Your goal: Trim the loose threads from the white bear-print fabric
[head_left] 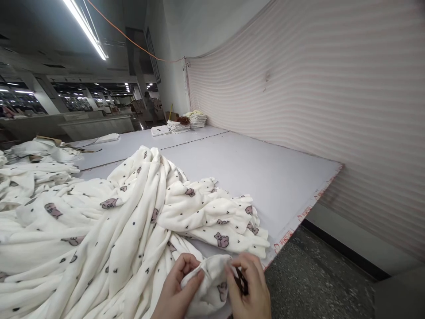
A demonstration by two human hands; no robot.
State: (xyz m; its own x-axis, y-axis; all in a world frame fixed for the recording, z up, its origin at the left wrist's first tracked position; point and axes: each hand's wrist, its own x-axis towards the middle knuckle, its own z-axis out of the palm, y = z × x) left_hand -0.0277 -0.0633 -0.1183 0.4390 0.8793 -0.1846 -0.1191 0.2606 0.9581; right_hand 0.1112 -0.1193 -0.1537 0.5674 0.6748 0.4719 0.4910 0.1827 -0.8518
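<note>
My left hand (181, 285) is closed on the edge of a white fleecy garment piece (210, 283), pinching it between thumb and fingers. My right hand (250, 285) is closed at the other side of this piece, its fingertips at the cloth. Inside its curled fingers sits a small dark tool (241, 281) that looks like thread snips, mostly hidden. Just beyond both hands spreads a big heap of white fleecy garments (142, 221) printed with mauve bears and dark spots. Part of it, looking like a sleeve or leg (219, 239), reaches toward the right edge.
The pale table (259, 177) has red-printed tape along its right edge, with a speckled floor (318, 274) below. A pink-striped sheet (315, 88) hangs along the right. Folded white stacks (195, 119) stand at the far end. More white cloth (43, 150) lies at left.
</note>
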